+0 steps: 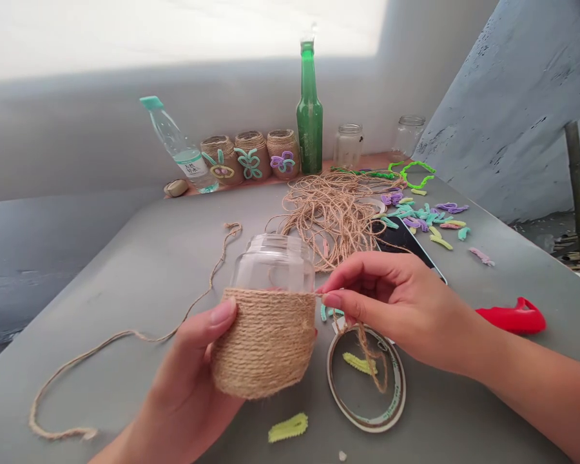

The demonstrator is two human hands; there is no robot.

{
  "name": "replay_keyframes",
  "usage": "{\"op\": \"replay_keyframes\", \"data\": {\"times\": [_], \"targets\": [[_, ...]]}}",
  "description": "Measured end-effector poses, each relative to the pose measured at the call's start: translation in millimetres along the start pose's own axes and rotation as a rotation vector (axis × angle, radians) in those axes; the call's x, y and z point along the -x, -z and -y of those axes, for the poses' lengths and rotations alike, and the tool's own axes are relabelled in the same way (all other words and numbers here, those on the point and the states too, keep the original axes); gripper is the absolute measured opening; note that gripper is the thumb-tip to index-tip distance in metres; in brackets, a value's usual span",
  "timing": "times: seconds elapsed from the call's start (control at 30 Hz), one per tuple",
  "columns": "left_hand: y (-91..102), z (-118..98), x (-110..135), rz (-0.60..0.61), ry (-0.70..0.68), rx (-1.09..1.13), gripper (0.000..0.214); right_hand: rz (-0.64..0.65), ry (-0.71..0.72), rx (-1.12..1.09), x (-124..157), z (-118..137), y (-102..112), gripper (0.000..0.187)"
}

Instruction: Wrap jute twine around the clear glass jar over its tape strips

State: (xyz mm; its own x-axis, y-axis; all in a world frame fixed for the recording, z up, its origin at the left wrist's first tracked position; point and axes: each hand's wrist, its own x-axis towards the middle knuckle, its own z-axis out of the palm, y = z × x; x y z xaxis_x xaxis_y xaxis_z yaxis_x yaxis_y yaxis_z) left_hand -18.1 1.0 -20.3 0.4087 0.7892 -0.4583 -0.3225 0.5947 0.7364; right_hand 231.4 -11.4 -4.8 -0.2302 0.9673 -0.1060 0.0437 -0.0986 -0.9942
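My left hand [193, 367] grips a glass jar [273, 264] from the left and below, its thumb pressed on the wrapped side. Jute twine [265, 341] is wound in close rows around the jar's lower body, while the shoulder and neck are bare glass. The jar is held tilted above the table. At its right side my right hand [391, 299] pinches the twine between thumb and fingertips, close to the top row. A loose tail of twine [367, 348] hangs below those fingers, over a roll of tape [400, 386] lying on the table.
A tangled twine heap [333, 212] lies behind the jar, near a phone [415, 248] and scattered pipe-cleaner pieces [420, 216]. A red-handled tool [517, 317] is at right. Along the back stand a green bottle [310, 116], a leaning water bottle [183, 151], decorated jars [251, 154] and bare jars [348, 145].
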Motion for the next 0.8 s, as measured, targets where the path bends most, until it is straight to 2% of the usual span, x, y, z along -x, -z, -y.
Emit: {"op": "replay_keyframes", "data": {"times": [0.17,0.27,0.43,0.53,0.63,0.7,0.8], "targets": [[-2.3,-1.7,0.9,0.101,0.015,0.062,0.036,0.036,-0.062,-0.019,-0.5,-0.4,2.8,0.015],[-2.0,-1.8,3.6,0.13,0.05,0.086,0.037,0.083,-0.1,-0.071,-2.6,-2.0,5.2,0.019],[-7.5,1.6,0.6,0.158,-0.071,-0.084,0.043,0.103,-0.089,-0.127,-4.8,-6.3,6.3,0.02],[-9.3,1.7,-2.1,0.139,-0.074,-0.067,0.041,0.097,-0.104,-0.133,-5.0,-7.6,5.7,0.022],[-6.2,-0.2,-1.3,0.167,-0.076,0.003,0.044,0.042,-0.112,-0.203,-4.8,-6.0,4.8,0.044],[-4.0,-1.2,-0.2,0.197,-0.042,0.034,0.051,0.074,-0.135,-0.297,-4.9,-3.3,3.8,0.059],[-3.9,-0.3,-0.6,0.187,-0.011,0.018,0.052,0.167,-0.176,-0.39,-5.9,-0.1,1.7,0.06]]}}
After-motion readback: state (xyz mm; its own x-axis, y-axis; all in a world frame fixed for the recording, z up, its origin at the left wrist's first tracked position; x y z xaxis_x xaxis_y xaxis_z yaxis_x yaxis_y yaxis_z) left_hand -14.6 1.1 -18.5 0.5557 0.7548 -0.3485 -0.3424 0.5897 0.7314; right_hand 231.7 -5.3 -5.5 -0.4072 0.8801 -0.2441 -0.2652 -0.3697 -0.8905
